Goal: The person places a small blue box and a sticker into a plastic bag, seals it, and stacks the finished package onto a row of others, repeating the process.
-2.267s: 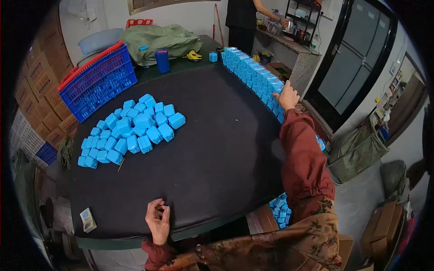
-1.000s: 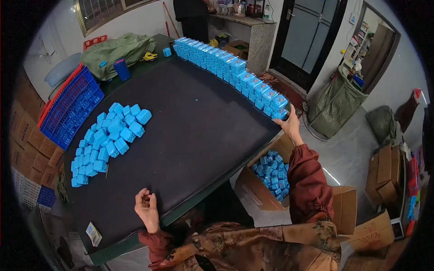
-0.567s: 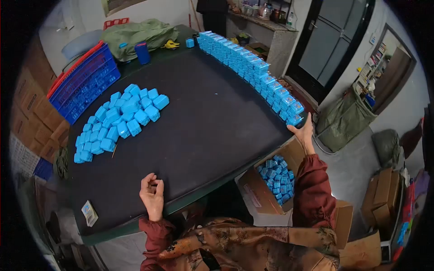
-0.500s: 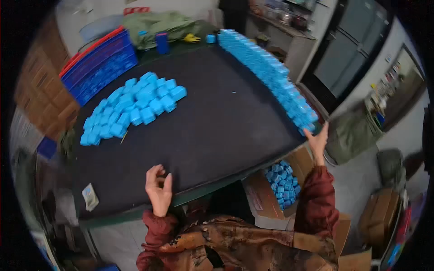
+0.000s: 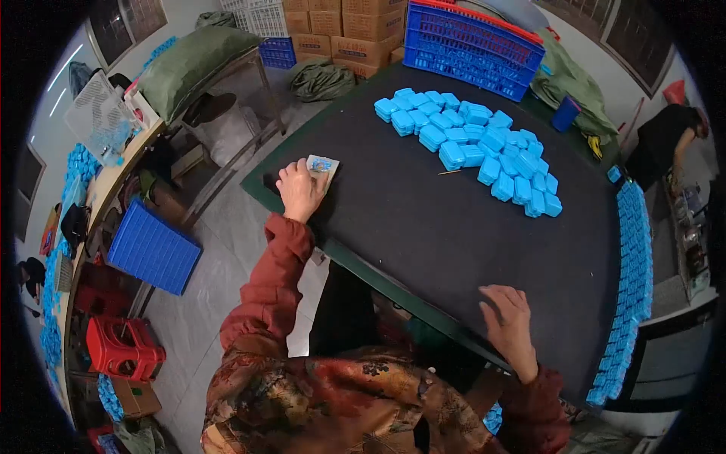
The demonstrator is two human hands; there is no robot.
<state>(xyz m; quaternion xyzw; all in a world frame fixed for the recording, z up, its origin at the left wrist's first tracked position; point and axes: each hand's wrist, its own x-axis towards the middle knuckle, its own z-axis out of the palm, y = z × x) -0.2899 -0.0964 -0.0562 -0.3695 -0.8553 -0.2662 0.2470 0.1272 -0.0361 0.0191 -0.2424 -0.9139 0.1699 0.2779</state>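
blue row released; left hand [image 5: 300, 191] reaches card [image 5: 321, 164].

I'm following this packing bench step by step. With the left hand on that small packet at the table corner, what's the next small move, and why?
Probably close the left hand on the small packet and lift it: the fingers already lie on it at the table corner, while the right hand rests flat, holding nothing.

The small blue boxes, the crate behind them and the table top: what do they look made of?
Blue boxes: likely moulded plastic, smooth with a slight sheen and rounded corners. Blue crate: rigid plastic, by its lattice walls and red rim. Table top: a dark matte sheet, perhaps felt or rubber mat, showing no glare; green edge beneath. The small card under the left hand looks like printed paper.
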